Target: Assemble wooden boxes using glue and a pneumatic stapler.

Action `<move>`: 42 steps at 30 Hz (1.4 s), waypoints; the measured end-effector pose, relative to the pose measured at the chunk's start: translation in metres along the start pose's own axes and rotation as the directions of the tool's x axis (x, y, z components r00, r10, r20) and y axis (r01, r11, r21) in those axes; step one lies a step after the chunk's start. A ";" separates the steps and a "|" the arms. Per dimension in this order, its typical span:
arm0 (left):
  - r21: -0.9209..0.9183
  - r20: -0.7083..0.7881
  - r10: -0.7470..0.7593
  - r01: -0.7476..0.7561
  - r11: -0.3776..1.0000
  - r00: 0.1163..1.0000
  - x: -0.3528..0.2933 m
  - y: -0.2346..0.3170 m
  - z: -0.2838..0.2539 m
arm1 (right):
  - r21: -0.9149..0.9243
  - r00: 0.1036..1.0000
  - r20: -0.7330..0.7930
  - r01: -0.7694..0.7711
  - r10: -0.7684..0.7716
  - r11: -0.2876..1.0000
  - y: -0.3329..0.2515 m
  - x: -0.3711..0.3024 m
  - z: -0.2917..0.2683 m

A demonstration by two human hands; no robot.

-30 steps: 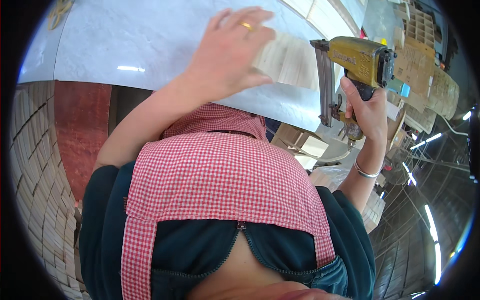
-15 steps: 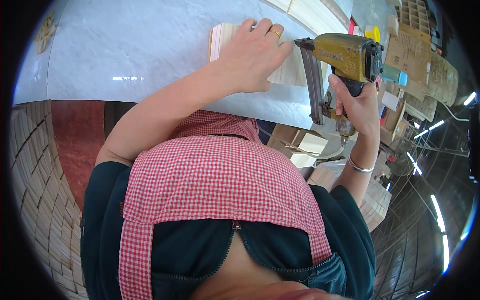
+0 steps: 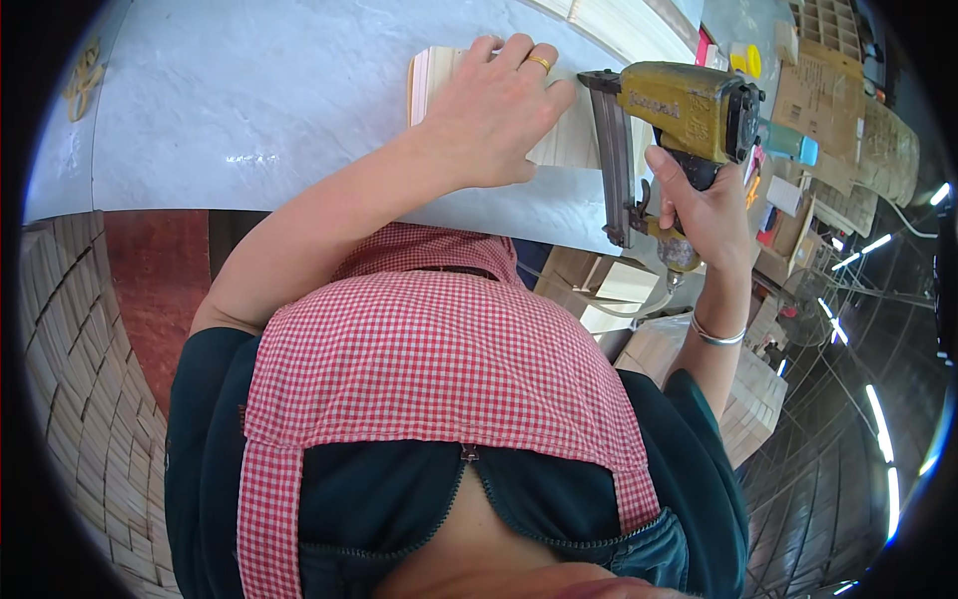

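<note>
A pale wooden piece, flat and box-like point(image 3: 432, 82), lies on the bluish-white tabletop point(image 3: 249, 110). Across its top my left hand point(image 3: 496, 112) is clamped, fingers bent over the far side and thumb toward the near side. My right hand point(image 3: 711, 213) is wrapped round the black grip of a worn yellow pneumatic nail gun point(image 3: 679, 108). The gun's nose is close to the right part of the wood, and its dark magazine point(image 3: 611, 165) points back toward me. Whether the nose touches the wood, I cannot tell.
More pale wooden pieces point(image 3: 629, 35) lie at the far side of the table. Rubber bands point(image 3: 84, 82) sit at the far left. An air hose point(image 3: 639, 311) hangs below the gun. Stacked wood point(image 3: 85, 369) stands at left; a cardboard box point(image 3: 813, 105) and yellow tape roll point(image 3: 745, 58) are at right.
The wooden piece and my left hand have shifted slightly to the left. The nail gun in my right hand has also moved a little left, staying close to the wood.
</note>
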State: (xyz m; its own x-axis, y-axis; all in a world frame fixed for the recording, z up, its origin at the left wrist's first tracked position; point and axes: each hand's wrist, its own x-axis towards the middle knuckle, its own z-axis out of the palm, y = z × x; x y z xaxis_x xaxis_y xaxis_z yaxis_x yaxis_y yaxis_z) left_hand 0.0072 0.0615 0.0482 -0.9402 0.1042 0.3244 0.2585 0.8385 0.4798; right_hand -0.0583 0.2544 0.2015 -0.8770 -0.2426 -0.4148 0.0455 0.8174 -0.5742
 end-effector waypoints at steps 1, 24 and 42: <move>0.006 0.000 -0.003 0.003 1.000 1.000 -0.001 -0.001 0.000 | 0.003 1.000 0.003 0.005 -0.005 1.000 0.001 -0.002 0.001; 0.198 -0.250 -0.222 0.274 0.941 0.943 -0.113 -0.039 -0.084 | 0.269 0.806 -0.526 -0.145 0.272 0.952 0.225 -0.059 -0.045; -0.689 0.609 0.002 0.528 0.496 0.793 -0.025 0.154 0.015 | 0.513 0.913 -0.404 0.277 -0.055 0.813 0.129 -0.126 0.041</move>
State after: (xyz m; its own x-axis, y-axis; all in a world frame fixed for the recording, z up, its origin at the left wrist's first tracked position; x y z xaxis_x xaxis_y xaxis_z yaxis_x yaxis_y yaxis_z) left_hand 0.0670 0.1964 0.1021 -0.8803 0.4099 -0.2388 -0.2157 0.1025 0.9711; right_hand 0.0771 0.3690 0.1509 -0.9966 -0.0554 -0.0613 0.0398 0.3290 -0.9435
